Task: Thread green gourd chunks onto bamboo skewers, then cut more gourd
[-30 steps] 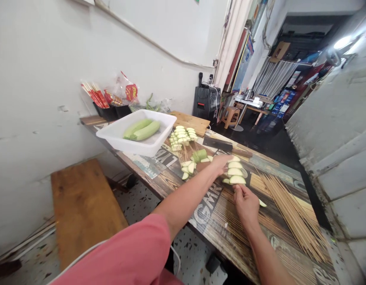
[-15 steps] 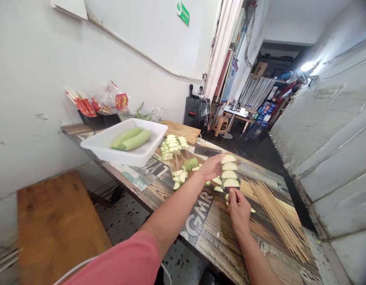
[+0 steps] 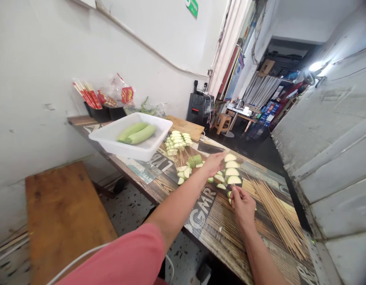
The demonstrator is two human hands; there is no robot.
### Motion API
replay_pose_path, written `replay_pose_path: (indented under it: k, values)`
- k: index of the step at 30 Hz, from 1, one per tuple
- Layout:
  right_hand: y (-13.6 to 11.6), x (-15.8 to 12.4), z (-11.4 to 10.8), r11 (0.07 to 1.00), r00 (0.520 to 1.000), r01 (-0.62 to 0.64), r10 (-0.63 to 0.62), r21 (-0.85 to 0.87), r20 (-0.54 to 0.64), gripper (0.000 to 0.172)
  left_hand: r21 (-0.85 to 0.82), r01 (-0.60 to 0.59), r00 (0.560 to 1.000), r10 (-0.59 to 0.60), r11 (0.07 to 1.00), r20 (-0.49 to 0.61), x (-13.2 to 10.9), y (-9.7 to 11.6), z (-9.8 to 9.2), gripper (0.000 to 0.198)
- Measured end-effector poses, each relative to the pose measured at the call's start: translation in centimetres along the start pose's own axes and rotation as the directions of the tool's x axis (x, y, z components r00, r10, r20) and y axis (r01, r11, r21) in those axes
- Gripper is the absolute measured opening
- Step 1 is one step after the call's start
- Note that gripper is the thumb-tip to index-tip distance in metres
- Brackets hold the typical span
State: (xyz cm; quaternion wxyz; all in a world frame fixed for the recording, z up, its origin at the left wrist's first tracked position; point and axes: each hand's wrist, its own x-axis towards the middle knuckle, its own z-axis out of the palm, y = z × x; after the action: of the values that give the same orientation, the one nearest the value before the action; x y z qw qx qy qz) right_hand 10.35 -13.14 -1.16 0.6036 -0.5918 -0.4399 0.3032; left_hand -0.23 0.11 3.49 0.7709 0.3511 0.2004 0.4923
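The right hand (image 3: 243, 203) pinches the near end of a skewer of pale, green-rimmed half-moon slices (image 3: 232, 171) over the table (image 3: 227, 227), towards its far edge; the left hand (image 3: 214, 164) is at the far slice, its grip unclear. Thin sticks (image 3: 280, 217) lie along that edge of the wood-patterned top; the wall (image 3: 37, 71) is scuffed white.

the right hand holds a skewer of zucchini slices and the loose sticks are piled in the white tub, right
Not in the white tub: the head view shows the loose sticks on the table. The right hand does hold a skewer of zucchini slices.
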Motion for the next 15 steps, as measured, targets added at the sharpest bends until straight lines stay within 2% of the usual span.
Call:
replay_pose_path:
  k: [2,4,5,7,8,10,13,15]
  values:
    - [-0.4,0.0,0.1,0.999,1.0,-0.004,0.004,0.039,-0.003,0.043,0.074,-0.031,0.999,0.032,0.997,-0.012,-0.7,0.5,-0.2,0.035]
    - [-0.7,-0.1,0.1,0.999,1.0,0.003,-0.003,0.048,-0.006,0.044,0.272,-0.135,0.986,0.157,0.953,-0.061,-1.9,1.3,-1.0,0.034]
    - [-0.8,-0.1,0.1,0.999,1.0,0.006,-0.005,0.046,-0.008,0.043,0.411,-0.198,0.963,0.256,0.89,-0.089,-2.6,1.9,-1.6,0.032]
    - [-1.1,-0.1,0.4,1.0,1.0,0.005,-0.006,0.027,0.007,0.042,0.703,-0.239,0.882,0.452,0.67,-0.131,-4.2,3.2,-3.3,0.028]
    - [-1.2,0.0,0.7,1.0,1.0,0.004,-0.004,0.012,0.017,0.041,0.821,-0.185,0.842,0.518,0.54,-0.15,-5.1,4.0,-4.3,0.027]
    - [-1.5,0.5,1.6,1.0,0.999,0.005,-0.004,-0.012,0.039,0.041,0.953,0.029,0.788,0.58,0.3,-0.206,-6.5,5.6,-6.3,0.028]
    - [-1.9,1.7,4.1,1.0,0.999,-0.017,0.017,0.008,0.047,0.039,0.939,0.337,0.782,0.537,0.064,-0.317,-7.4,7.5,-8.6,0.034]
    - [-2.1,2.4,6.1,0.997,0.997,-0.054,0.051,0.053,0.055,0.037,0.904,0.428,0.796,0.477,-0.009,-0.372,-7.0,8.3,-9.5,0.04]
